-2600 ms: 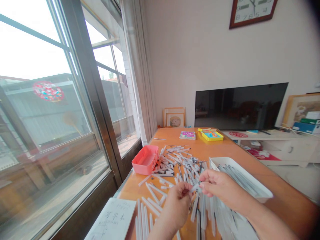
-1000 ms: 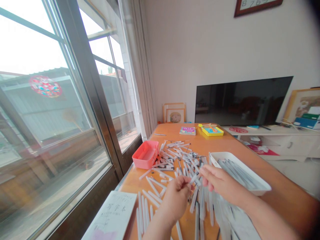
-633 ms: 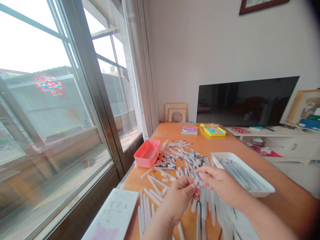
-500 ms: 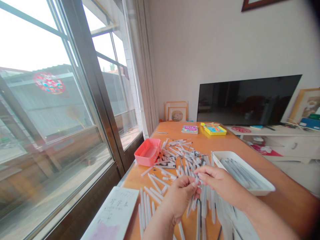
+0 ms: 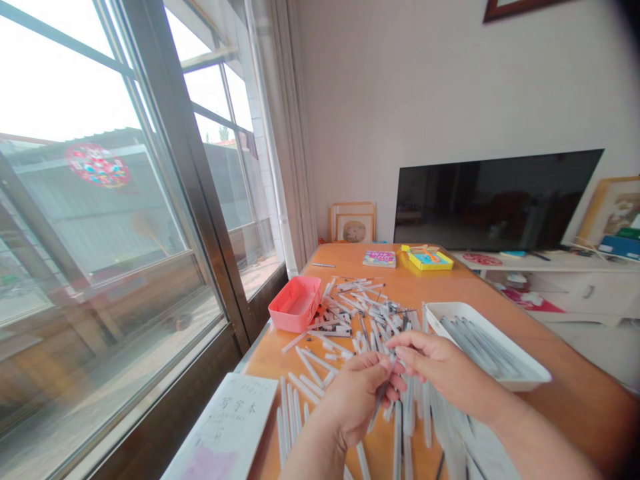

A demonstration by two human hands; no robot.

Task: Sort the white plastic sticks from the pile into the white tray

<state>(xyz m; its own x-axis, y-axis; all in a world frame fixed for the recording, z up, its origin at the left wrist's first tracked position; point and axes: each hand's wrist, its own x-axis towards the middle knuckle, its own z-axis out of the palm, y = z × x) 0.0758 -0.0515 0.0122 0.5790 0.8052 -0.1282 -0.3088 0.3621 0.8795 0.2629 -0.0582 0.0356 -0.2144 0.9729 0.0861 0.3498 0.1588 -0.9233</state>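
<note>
Low over the middle of the table, my left hand (image 5: 361, 387) is closed around a translucent pen (image 5: 379, 405), whose lower end slants down below the fingers. My right hand (image 5: 433, 360) meets it at the pen's upper end, thumb and forefinger pinched together there. Whether the right fingers also hold a small part is too fine to see. Beneath and around both hands lie loose clear pen barrels (image 5: 313, 360). Beyond them spreads a heap of white caps, barrels and dark pieces (image 5: 367, 300). To the right of my right hand, a white tray (image 5: 533, 380) holds several grey pens (image 5: 475, 347).
A red plastic box (image 5: 295, 308) sits at the table's left edge, with a writing notebook (image 5: 225, 413) nearer to me. Farther back lie a small book (image 5: 379, 259) and a yellow box (image 5: 430, 263). A window (image 5: 125, 200) runs along the left; a television (image 5: 495, 200) stands behind.
My left hand has turned slightly and its fingers have shifted on the pen, whose lower end has swung a little left. The right hand stays nearly in place.
</note>
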